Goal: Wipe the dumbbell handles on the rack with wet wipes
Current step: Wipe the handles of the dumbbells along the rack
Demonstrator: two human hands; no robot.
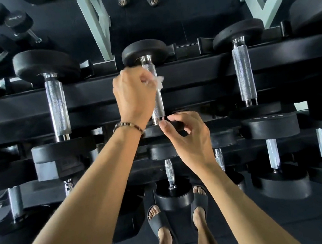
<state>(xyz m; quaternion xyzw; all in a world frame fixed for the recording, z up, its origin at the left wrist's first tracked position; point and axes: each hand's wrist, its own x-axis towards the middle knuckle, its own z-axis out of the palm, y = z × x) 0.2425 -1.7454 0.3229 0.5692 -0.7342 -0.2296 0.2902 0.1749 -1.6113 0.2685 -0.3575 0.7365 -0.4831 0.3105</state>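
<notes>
A black dumbbell with a knurled chrome handle (158, 104) lies on the top tier of the rack (91, 93), in the middle of the view. My left hand (134, 96) grips a white wet wipe (158, 80) and presses it against the upper part of that handle. My right hand (188, 136) is at the handle's near end, fingers loosely curled, thumb and fingertips touching the near black weight head (176, 125). It holds nothing that I can see.
More dumbbells lie left (57, 106) and right (244, 75) on the same tier, with several on lower tiers (170, 173). My sandalled feet (162, 223) stand on the dark floor. A mirror behind reflects feet and pale green frame bars (95, 22).
</notes>
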